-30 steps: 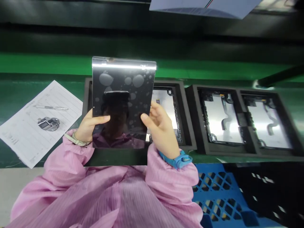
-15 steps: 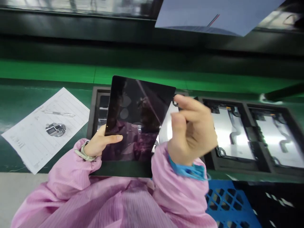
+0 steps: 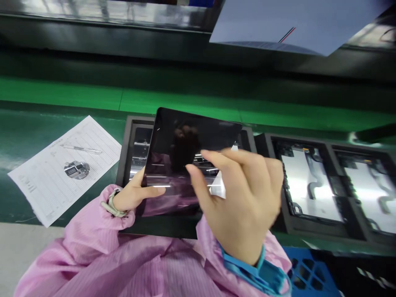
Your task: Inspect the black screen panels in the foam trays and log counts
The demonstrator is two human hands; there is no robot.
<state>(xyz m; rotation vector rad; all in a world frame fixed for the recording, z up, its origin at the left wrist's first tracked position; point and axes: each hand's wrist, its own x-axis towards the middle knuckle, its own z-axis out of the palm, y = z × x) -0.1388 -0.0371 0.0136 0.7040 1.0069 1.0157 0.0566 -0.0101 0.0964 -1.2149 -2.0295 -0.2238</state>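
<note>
My left hand (image 3: 133, 196) grips the left edge of a tablet (image 3: 188, 140), thumb on its glossy black screen and the other fingers out of sight underneath. The tablet is tilted and mirrors the lights and my hand. Over its right part hovers my right hand (image 3: 246, 198), palm down, thumb and forefinger apart with nothing visible between them. Whether a fingertip touches the glass I cannot tell. Behind the tablet lies a dark frame tray (image 3: 123, 159), partly covered by it.
To the right, a dark tray (image 3: 328, 181) holds opened device housings with silvery insides. On the left, a pen (image 3: 82, 149) and a round metal counter (image 3: 77, 169) lie on a printed sheet (image 3: 49, 194). A blue crate (image 3: 318, 275) stands at lower right; a white sheet (image 3: 297, 20) hangs above.
My right hand has moved from the tablet's upper right corner down and left over the screen, its fingers turning leftward. My left hand keeps hold of the tablet. The view has shifted slightly.
</note>
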